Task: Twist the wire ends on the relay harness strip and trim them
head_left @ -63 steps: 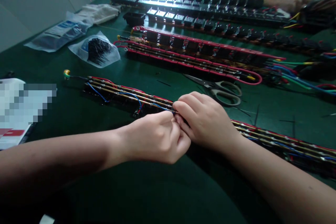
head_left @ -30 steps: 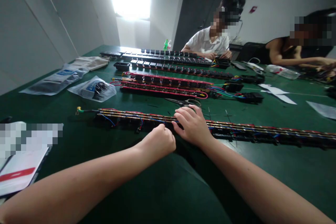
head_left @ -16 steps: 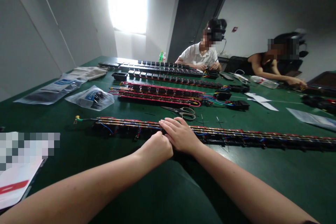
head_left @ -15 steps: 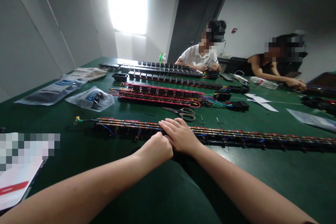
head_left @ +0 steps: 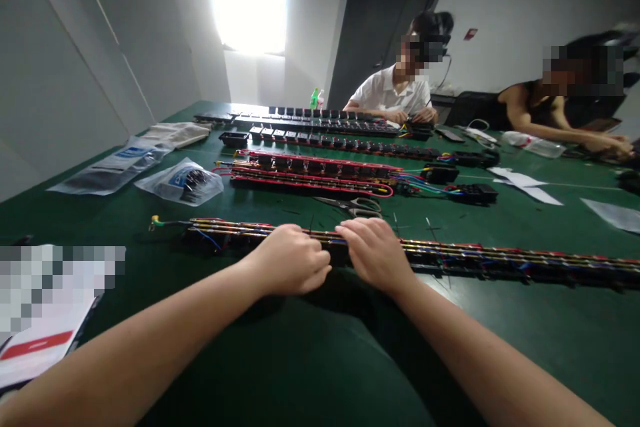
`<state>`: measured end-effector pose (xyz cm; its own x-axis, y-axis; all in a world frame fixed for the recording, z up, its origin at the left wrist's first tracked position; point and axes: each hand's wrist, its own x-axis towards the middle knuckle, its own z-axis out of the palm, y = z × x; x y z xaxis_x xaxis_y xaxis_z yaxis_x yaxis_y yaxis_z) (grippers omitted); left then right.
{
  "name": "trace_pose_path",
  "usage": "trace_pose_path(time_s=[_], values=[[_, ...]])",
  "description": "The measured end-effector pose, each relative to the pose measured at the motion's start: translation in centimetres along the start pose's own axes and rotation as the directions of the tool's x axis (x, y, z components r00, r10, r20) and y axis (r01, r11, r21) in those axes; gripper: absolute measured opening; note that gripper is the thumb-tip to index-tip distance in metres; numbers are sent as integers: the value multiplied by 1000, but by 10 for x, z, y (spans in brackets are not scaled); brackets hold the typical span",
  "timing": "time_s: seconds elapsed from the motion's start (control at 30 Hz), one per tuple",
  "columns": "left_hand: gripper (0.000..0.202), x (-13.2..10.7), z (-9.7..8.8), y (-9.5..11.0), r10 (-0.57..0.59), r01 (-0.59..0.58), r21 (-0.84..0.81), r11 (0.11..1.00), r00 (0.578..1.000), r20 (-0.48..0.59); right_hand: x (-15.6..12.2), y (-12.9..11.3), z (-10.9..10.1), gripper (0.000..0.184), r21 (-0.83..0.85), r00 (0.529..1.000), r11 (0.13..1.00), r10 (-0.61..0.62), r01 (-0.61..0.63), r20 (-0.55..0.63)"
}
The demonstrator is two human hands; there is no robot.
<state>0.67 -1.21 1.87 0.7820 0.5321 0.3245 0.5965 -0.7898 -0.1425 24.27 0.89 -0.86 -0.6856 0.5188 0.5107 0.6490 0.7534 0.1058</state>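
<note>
A long black strip (head_left: 470,263) with brass rails and red and blue wires lies across the green table in front of me. My left hand (head_left: 293,260) is closed at its near side, fingers curled; what they pinch, if anything, is hidden. Just to the right, my right hand (head_left: 376,250) rests over the strip, its fingers bent round the top and the thumb out of sight. Between the hands a thin black strand (head_left: 311,223) sticks up. More thin black strands (head_left: 431,228) stand out from the strip further right. A yellow lug (head_left: 155,221) ends the strip's green lead.
Scissors (head_left: 357,207) lie just behind the strip. Beyond are a red-wired assembly (head_left: 310,177), another black strip (head_left: 345,142), and a clear bag (head_left: 183,183) of black pieces. White paper (head_left: 530,187) lies right, a printed packet (head_left: 45,320) left. Two people sit across the table.
My hands have come apart: the left has risen onto the strip, and the right has slid rightward along it. The view has shifted slightly.
</note>
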Motion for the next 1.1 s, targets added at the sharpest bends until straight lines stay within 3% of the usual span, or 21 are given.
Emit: trace_pose_path(time_s=[0.07,0.17,0.37,0.5,0.67,1.0,1.1], values=[[38,-2,-3,-19,-121,120,-62,991,992,-20,-21,6,-10,31,31,996,997,74,-72,-49],[42,-6,-1,-50,-306,302,-129,944,952,-12,-52,6,-25,28,110,992,987,120,-116,-32],[42,-20,13,-96,-438,480,-316,818,877,199,-74,-12,-41,15,219,977,960,144,-176,157],[44,-23,18,-103,-458,565,-383,731,822,340,-67,-18,-37,13,268,950,933,169,-239,261],[41,-20,20,-101,-478,618,-384,686,781,401,-61,-27,-32,19,100,928,972,170,-213,331],[43,-21,20,-104,-511,637,-420,647,771,381,-59,-28,-32,14,145,967,976,129,-163,220],[40,-31,14,-126,-609,705,-326,630,709,356,-59,-24,-32,11,204,980,966,126,-157,155]])
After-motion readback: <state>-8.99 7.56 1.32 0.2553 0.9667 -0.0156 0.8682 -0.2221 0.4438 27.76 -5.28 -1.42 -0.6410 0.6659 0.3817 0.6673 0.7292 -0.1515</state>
